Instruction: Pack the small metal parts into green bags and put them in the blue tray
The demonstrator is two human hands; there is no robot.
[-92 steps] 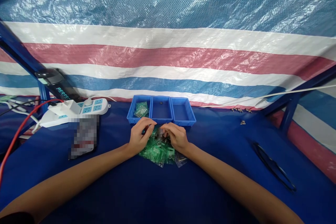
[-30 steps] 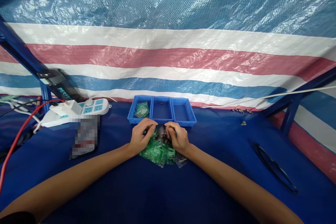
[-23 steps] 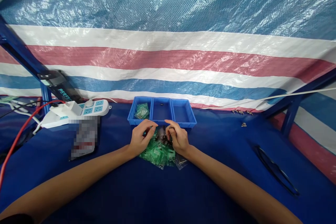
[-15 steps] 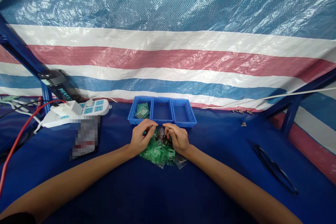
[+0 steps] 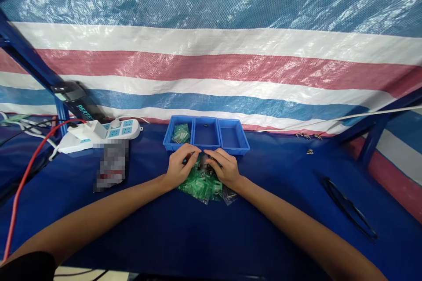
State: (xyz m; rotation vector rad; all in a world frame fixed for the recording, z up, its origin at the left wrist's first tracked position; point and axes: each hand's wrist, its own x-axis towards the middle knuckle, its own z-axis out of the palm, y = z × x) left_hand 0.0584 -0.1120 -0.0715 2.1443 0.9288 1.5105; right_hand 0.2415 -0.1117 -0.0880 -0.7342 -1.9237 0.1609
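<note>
Green packets (image 5: 199, 183): heaped before blue tray (image 5: 206, 145).
Left hand (image 5: 178, 168): pinching a packet.
Right hand (image 5: 223, 168): fingers curled, grip unclear.

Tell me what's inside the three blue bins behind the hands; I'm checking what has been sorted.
The left bin holds small green packets. The middle bin holds one tiny dark piece near its back wall. The right bin shows only bare floor. The near walls and the fingertips hide the front floor strips.
</note>
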